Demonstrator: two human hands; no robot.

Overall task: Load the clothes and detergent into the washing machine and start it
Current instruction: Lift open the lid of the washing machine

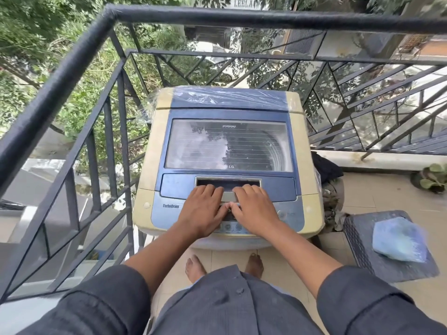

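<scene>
A cream and blue top-loading washing machine (150, 151) stands in the balcony corner with its glass lid (228, 145) down. My left hand (202, 211) and my right hand (255, 209) lie side by side, palms down, on the front control panel (169, 209). The fingertips of both hands reach the lid's recessed handle (228, 183), and the thumbs touch over the buttons. Neither hand holds anything. Dark clothes (325, 166) are piled on the floor at the machine's right side. A light blue bundle (399, 240) rests on a dark mat to my right. No detergent is in view.
A black metal railing (72, 76) runs close along the left and behind the machine, with trees beyond. A dark mat (377, 267) lies on the tiled floor at the right. A potted plant (433, 177) sits by the low ledge. My bare feet (193, 264) stand just before the machine.
</scene>
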